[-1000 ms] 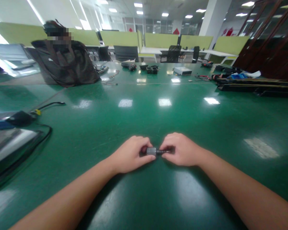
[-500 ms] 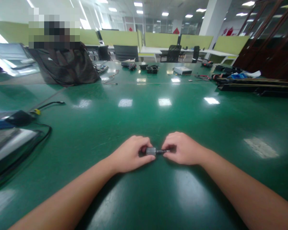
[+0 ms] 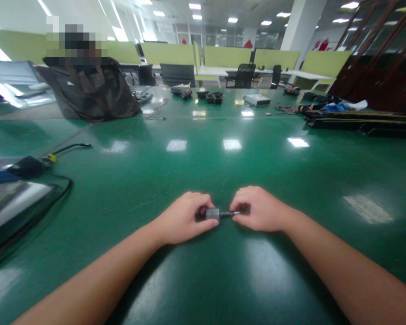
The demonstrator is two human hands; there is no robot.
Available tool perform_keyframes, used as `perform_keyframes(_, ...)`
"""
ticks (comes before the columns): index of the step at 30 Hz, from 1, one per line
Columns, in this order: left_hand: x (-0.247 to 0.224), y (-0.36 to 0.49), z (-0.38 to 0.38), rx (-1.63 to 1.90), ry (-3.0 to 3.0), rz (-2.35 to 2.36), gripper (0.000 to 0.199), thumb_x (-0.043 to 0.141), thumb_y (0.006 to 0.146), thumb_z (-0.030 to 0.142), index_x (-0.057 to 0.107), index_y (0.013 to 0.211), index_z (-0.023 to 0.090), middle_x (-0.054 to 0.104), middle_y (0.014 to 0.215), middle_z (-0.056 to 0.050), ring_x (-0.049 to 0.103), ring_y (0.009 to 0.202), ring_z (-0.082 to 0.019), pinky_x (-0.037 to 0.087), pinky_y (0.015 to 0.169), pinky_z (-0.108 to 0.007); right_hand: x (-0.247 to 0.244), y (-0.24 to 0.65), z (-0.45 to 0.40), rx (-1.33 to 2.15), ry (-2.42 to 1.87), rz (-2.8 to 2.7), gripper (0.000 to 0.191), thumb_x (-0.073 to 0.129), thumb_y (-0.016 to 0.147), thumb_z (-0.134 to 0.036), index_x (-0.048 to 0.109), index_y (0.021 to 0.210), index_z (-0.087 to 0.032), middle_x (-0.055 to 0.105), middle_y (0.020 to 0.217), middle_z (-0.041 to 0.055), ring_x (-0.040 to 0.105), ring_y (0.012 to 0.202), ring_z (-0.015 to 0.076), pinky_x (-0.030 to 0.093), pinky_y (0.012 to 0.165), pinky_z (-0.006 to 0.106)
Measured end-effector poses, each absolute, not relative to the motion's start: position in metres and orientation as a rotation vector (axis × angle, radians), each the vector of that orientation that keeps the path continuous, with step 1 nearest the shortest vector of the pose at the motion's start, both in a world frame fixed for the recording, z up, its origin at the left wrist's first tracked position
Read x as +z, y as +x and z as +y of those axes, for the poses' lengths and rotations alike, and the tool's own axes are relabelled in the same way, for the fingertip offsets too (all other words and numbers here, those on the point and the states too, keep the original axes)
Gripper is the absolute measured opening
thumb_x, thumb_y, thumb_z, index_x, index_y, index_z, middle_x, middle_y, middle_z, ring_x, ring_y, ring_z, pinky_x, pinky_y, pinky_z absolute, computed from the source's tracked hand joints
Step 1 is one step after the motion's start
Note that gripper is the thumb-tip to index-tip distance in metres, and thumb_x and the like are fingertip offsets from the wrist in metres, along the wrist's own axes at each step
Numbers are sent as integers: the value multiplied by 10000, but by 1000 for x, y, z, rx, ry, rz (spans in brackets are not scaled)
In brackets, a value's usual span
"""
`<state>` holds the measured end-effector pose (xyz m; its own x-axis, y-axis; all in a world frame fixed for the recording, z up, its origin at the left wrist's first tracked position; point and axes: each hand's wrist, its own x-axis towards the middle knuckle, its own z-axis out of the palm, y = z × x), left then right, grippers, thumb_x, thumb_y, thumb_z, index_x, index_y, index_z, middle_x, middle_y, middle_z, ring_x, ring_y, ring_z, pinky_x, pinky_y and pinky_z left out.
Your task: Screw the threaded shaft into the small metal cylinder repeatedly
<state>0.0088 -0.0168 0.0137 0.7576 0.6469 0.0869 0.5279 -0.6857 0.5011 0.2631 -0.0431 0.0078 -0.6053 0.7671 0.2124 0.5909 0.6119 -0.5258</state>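
Observation:
Low over the green tabletop [image 3: 203, 180], my left hand [image 3: 181, 219] closes its thumb and fingers around a short grey metal cylinder [image 3: 212, 213]. A thin dark shaft [image 3: 225, 214] runs from the cylinder toward the right, lying level. My right hand [image 3: 259, 210] pinches the shaft's far end, and a bright metal tip shows between thumb and fingers. Part of the cylinder's left end is hidden inside my left hand. The parts are too small for me to tell what kind of tool or fitting this is.
At the left edge lie a pale flat device [image 3: 23, 203] and a black cable [image 3: 62, 189]. A large dark bag [image 3: 98, 95] stands at the far left. Several small devices and a silver box [image 3: 257, 99] sit along the back, with long black bars [image 3: 355, 122] at the right.
My right hand has shifted very slightly to the right along the shaft, so a little more of it shows. My left hand and the cylinder have stayed put.

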Motion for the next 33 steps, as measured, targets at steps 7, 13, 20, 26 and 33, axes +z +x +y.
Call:
perform_keyframes(7,12,9,-16,379,2496,885,181,698,862,378,665,900,204,629,780,5,581,715,-167,410,702,-293,9,266,-42,587,-1126,-2420,68,723,749,-156,732,810,-184,709,777,12,618,735,151,447,704,276)
perform_keyframes(13,14,9,-17,367,2497,901,191,699,859,386,666,896,201,628,775,2,581,710,-170,409,694,-292,10,275,-40,678,-1182,-2396,89,729,737,-156,742,822,-180,705,789,11,619,708,136,457,665,254)
perform_keyframes(20,13,8,-20,374,2488,900,186,695,864,381,669,892,199,633,773,1,579,705,-167,409,687,-287,6,291,-31,941,-1264,-2286,89,748,732,-173,751,821,-171,698,761,6,627,685,131,483,639,245)
perform_keyframes(26,13,7,-19,375,2491,892,188,690,868,384,665,900,201,634,780,1,582,708,-167,411,695,-291,8,290,-32,970,-1220,-2288,87,764,748,-203,769,829,-172,694,775,12,618,687,130,478,634,244)
perform_keyframes(33,12,11,-17,398,2488,907,184,727,830,360,661,909,207,630,775,13,593,713,-168,409,711,-294,1,261,-36,854,-1111,-2280,135,766,816,-272,785,904,-171,701,801,27,615,713,131,449,649,248)
